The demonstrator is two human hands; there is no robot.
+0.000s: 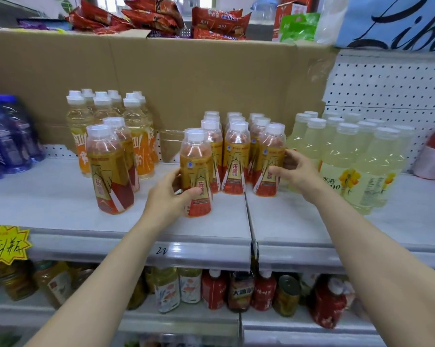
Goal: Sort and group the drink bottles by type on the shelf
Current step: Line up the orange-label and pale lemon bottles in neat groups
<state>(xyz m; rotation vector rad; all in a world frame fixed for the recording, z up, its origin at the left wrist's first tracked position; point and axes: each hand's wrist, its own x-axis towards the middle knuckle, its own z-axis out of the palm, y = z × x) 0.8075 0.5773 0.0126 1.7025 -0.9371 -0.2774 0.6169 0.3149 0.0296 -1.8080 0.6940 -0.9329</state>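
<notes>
Left hand [170, 194] wrapped round a gold-and-red bottle [196, 171] on the white shelf [61, 196], dead centre. Right hand [295, 171] at 3 o'clock, fingers curled onto the rightmost bottle [270, 159] of the matching cluster. Two more strays [111, 166] at 9 o'clock.

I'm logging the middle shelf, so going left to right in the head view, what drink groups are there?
Blue bottles → pale orange-label bottles → two stray gold-red bottles → bottle in left hand → gold-red block → cloudy yellow bottles.

Bright, even indoor light with soft shadows; wide-angle bending and blur at the edges, centre fairly sharp.
</notes>
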